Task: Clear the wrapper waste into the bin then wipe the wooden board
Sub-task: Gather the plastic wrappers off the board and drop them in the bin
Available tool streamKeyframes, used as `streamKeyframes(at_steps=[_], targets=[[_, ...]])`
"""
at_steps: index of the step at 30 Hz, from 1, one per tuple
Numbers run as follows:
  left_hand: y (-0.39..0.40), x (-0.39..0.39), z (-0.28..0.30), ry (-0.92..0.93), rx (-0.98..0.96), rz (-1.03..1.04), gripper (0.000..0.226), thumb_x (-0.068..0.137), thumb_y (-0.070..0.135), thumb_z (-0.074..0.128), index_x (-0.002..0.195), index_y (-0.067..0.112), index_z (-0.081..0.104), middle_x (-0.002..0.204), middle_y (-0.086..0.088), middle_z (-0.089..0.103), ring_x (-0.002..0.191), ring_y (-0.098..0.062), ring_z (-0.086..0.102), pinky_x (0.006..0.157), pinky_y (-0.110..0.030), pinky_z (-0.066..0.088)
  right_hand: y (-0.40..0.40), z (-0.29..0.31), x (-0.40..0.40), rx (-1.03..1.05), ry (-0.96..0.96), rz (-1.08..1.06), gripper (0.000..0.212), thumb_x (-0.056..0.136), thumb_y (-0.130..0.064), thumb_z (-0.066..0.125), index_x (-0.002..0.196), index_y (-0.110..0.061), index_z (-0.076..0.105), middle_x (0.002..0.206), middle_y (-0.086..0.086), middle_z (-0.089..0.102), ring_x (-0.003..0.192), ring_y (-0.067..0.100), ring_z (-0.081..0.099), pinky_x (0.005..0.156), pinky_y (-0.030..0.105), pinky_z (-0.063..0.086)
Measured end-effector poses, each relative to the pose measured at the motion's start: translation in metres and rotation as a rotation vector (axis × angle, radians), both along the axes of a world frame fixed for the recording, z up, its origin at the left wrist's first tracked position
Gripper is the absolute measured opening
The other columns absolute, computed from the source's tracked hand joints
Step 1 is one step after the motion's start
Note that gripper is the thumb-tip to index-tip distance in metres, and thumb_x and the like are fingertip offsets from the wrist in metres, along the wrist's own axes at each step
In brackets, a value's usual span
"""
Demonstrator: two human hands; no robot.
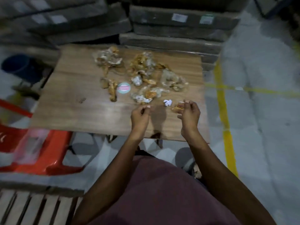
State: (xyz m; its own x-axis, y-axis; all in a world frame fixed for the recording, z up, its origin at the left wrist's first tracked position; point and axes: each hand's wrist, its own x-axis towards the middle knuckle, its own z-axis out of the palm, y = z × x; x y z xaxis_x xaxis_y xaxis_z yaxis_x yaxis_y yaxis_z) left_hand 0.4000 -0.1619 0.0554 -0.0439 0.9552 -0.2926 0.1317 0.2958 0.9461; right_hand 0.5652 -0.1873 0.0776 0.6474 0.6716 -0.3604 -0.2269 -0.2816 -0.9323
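Note:
A wooden board (78, 95) lies low in front of me, strewn with several crumpled clear and brown wrappers (142, 65). Among them are a round pink and teal sticker (124, 87) and a small white paper scrap (167, 102). My right hand (190, 115) hovers over the board's near right part and holds a crumpled brown wrapper piece (177, 107) in its curled fingers. My left hand (140, 116) is over the near middle of the board, fingers loosely curled, with nothing visible in it. A dark blue bin (15, 64) stands on the floor to the left of the board.
Stacked flat cartons (178, 25) rise right behind the board. A red plastic stool (53, 153) with a clear bag on it lies at the left. A wooden pallet (32, 207) is at the bottom left. Yellow floor tape (224, 114) runs along the right.

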Motion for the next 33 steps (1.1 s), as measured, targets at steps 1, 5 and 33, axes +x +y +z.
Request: streamKeyframes(at_steps=[1, 5, 33], targets=[[0.001, -0.014, 0.002, -0.007, 0.004, 0.060, 0.022, 0.099, 0.026, 0.061, 0.081, 0.031, 0.072, 0.091, -0.002, 0.077, 0.091, -0.024, 0.072, 0.080, -0.034, 0.053, 0.008, 0.000, -0.012, -0.005, -0.006, 0.050, 0.019, 0.107, -0.024, 0.048, 0.113, -0.015, 0.062, 0.105, 0.003, 0.075, 0.075, 0.016, 0.068, 0.060, 0.028, 0.046], [0.014, -0.072, 0.003, -0.043, 0.009, 0.265, 0.016, 0.100, 0.019, 0.060, 0.091, 0.021, 0.072, 0.092, -0.004, 0.076, 0.085, -0.017, 0.069, 0.081, -0.032, 0.053, 0.038, 0.001, -0.062, 0.016, -0.094, 0.247, 0.014, 0.107, -0.025, 0.049, 0.102, -0.020, 0.061, 0.102, 0.000, 0.074, 0.085, 0.022, 0.070, 0.072, 0.036, 0.052], [0.227, -0.297, -0.136, 0.341, -0.138, -0.092, 0.032, 0.076, 0.032, 0.064, 0.099, 0.010, 0.065, 0.092, -0.012, 0.069, 0.085, -0.031, 0.069, 0.079, -0.045, 0.061, 0.208, -0.068, -0.263, -0.434, -0.655, 0.702, 0.066, 0.093, -0.030, 0.062, 0.152, -0.017, 0.034, 0.151, 0.019, 0.036, 0.136, 0.043, 0.039, 0.110, 0.049, 0.040]])
